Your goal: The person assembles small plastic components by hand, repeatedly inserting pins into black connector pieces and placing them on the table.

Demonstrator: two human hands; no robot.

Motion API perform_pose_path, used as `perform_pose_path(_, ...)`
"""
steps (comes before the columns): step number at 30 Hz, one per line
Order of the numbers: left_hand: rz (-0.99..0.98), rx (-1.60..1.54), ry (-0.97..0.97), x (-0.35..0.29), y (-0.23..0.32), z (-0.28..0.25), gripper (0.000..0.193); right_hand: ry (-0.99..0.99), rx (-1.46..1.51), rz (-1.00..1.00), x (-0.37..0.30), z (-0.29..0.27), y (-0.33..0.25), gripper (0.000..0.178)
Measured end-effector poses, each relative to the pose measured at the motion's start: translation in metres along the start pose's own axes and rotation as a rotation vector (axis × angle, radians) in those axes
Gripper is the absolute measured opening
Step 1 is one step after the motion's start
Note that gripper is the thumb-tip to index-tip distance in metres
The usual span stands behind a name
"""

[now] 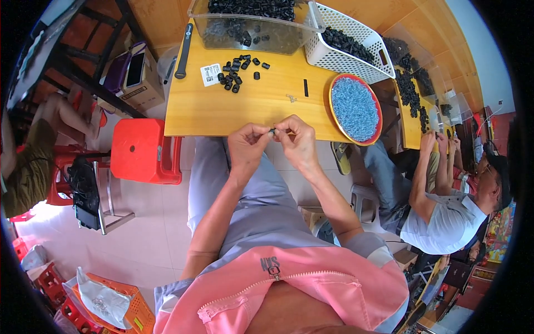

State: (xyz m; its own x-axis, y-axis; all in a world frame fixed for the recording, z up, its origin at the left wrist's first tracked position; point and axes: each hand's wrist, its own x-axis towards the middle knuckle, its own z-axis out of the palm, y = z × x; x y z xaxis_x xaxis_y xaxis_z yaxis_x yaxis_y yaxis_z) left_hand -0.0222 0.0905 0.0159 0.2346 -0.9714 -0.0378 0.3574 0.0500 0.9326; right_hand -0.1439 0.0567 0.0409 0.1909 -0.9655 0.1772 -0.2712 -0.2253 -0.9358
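Note:
My left hand (247, 149) and my right hand (299, 143) meet just off the table's front edge, above my lap. Fingertips of both pinch a small dark piece (272, 131); its exact shape is mostly hidden by the fingers. Beyond them on the wooden table (211, 111) lie a few tiny pale bits (291, 98) and a short black strip (305, 88). Farther left is a loose group of small black cylindrical parts (236, 69), beside a white printed label (211, 74). To the right stands a red-rimmed round tray (379, 111) full of small bluish clear pieces (353, 108).
A clear plastic bin (250, 42) and a white perforated basket (347, 61), both holding black parts, stand at the back. A black strap-like bar (184, 51) lies at left. A red stool (136, 150) is left of my legs. Another person (445, 222) works at right.

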Motion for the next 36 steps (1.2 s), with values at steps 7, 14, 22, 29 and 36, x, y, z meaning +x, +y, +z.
perform_pose_path(7,0.141,0.194,0.119,0.003,-0.021,0.002,0.008,-0.043,-0.271,-0.097,0.002,0.003,0.004,0.008)
perform_pose_path(14,0.09,-0.108,0.195,0.005,-0.016,0.008,0.003,0.009,-0.266,-0.189,-0.004,0.014,-0.01,0.025)
perform_pose_path(22,0.01,-0.08,0.255,0.003,-0.015,0.01,0.007,0.089,-0.31,-0.252,-0.005,0.023,0.0,0.029)
perform_pose_path(29,-0.005,-0.096,0.266,0.005,-0.017,0.008,0.008,0.074,-0.387,-0.277,-0.004,0.027,-0.001,0.024)
perform_pose_path(36,-0.032,-0.099,0.207,0.004,-0.017,0.004,0.007,0.05,-0.431,-0.312,-0.004,0.023,-0.003,0.023)
